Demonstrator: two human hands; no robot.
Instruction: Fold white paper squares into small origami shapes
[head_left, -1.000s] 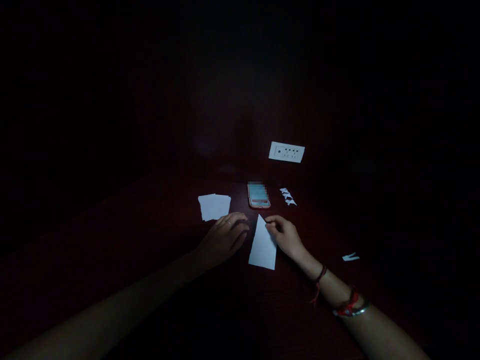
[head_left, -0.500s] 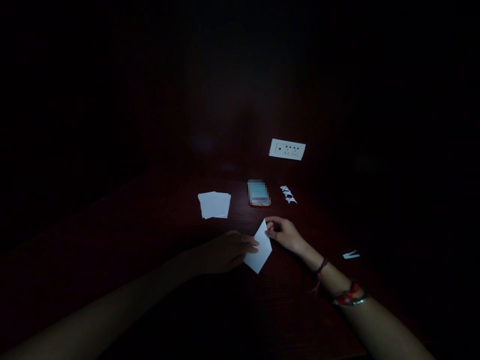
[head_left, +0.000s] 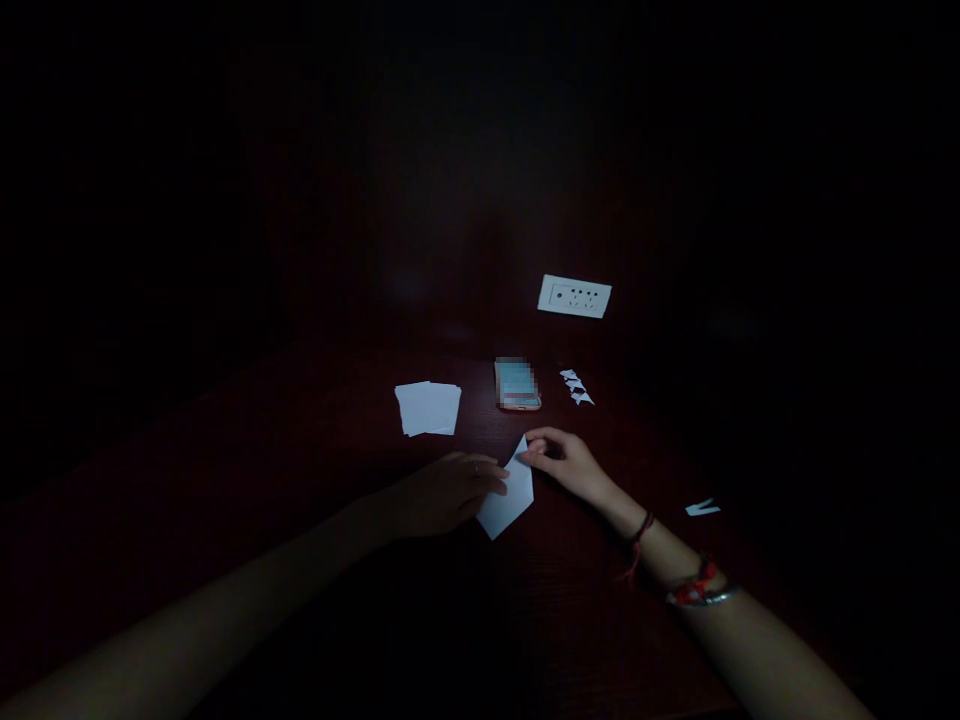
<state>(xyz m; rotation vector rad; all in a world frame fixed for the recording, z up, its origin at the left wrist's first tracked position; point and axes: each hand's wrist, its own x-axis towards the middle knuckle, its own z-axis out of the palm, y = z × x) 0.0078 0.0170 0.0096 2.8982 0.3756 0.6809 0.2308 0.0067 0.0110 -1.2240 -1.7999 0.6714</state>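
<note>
A folded sheet of white paper (head_left: 510, 505) lies between my hands on the dark red table, one pointed corner toward the back. My left hand (head_left: 450, 492), wearing a ring, grips its left side, with fingers across the upper face. At the far tip, my right hand (head_left: 566, 464) pinches the corner between thumb and fingers. Behind the hands sit a stack of white paper sheets (head_left: 429, 408) on the left and a phone (head_left: 517, 384) with a blurred screen. Several small folded paper pieces (head_left: 577, 386) lie right of the phone.
A white socket plate (head_left: 574, 297) is on the dark wall behind the table. A V-shaped white paper strip (head_left: 702, 508) lies on the table to the right of my right forearm. Bracelets circle that forearm. The surroundings are very dark.
The folded paper has shifted slightly left and turned a little. My left hand has moved slightly left with it; my right hand stays at the tip, a little further left.
</note>
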